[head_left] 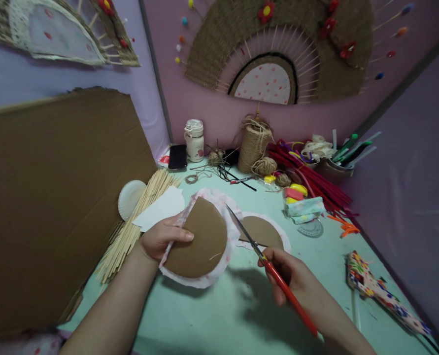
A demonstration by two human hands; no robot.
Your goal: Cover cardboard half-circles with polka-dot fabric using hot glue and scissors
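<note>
My left hand (162,237) grips the straight edge of a brown cardboard half-disc (200,241) edged with white patterned fabric, held above the table. My right hand (291,276) is closed round red-handled scissors (269,266). Their blades are slightly apart, with the tips touching the fabric edge at the disc's upper right. A second fabric-edged cardboard half-disc (265,230) lies flat on the pale green table (241,310), just behind the scissors.
A large cardboard sheet (52,197) leans at the left. A bundle of wooden skewers (138,222), a paper plate (129,197) and white paper lie beside it. Twine spools (254,143), red pipe cleaners (315,182), a white jar (194,140) and a patterned strip (378,291) crowd the back and right.
</note>
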